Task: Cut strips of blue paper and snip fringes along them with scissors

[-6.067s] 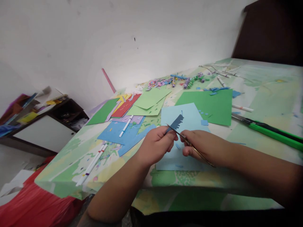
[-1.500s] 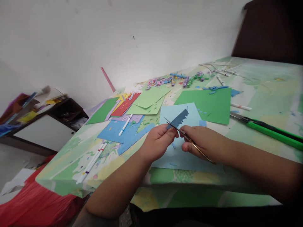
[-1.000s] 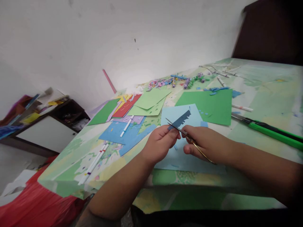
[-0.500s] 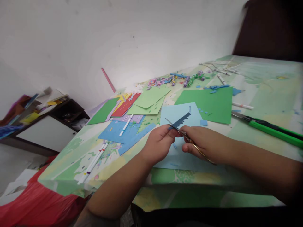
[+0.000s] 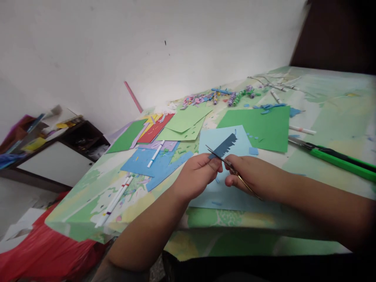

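My left hand (image 5: pixel 198 174) pinches the near end of a dark blue paper strip (image 5: pixel 225 145), whose right edge is cut into a fringe. In my right hand (image 5: pixel 249 174) is a pair of scissors (image 5: pixel 241 179) with gold-coloured handles. Their blades cross the strip close to my left fingertips. Both hands are above a light blue sheet (image 5: pixel 217 194), on which small blue scraps lie. My fingers partly hide the scissors' handles and the strip's held end.
A green cutter knife (image 5: pixel 340 158) lies at right beside a green sheet (image 5: pixel 261 127). Left are blue sheets (image 5: pixel 138 162), a red sheet (image 5: pixel 155 129) and white paper sticks (image 5: pixel 116 199). Coloured scraps and wrapped rolls (image 5: pixel 235 98) sit by the wall. A low cabinet (image 5: pixel 55 164) stands at far left.
The fringed strip has turned so more of its flat face shows. Both hands keep nearly the same place, and the whole view has shifted slightly.
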A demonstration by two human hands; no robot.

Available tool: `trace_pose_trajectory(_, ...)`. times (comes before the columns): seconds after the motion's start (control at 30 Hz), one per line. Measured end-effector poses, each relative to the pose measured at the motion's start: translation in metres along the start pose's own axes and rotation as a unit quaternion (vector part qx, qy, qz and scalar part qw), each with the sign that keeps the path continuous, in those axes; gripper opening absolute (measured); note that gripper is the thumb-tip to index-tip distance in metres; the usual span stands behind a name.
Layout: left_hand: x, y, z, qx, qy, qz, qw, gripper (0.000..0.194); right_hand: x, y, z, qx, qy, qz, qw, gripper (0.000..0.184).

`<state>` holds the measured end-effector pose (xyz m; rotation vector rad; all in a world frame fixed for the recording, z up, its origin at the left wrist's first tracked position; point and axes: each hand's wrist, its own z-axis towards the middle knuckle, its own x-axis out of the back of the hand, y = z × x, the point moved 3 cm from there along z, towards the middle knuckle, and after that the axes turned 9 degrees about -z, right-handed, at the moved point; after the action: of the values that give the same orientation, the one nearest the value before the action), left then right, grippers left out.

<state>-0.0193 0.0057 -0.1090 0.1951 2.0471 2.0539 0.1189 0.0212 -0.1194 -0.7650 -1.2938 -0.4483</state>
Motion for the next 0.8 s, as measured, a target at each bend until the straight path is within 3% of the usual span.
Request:
trace_pose_trajectory(0.2, -0.0001, 0.0065, 0.0006, -0.007, 0.052, 0.027, 0.998, 0.019, 0.0023, 0.0023, 0.0005, -0.017, 0.005, 0.004, 1.0, 0.027)
trace_pose_trajectory(0.53, 0.0019, 0.0091, -0.0002, -0.057, 0.113, 0.049, 0.991, 0.019, 0.0047, -0.0001, -0.0029, 0.019, -0.003, 0.031, 0.999, 0.028)
trace_pose_trajectory(0.8, -0.0031, 0.0071, -0.002, -0.053, 0.093, 0.061, 0.992, 0.019, 0.0049, -0.0027, -0.0056, 0.04, 0.008, 0.053, 0.998, 0.025)
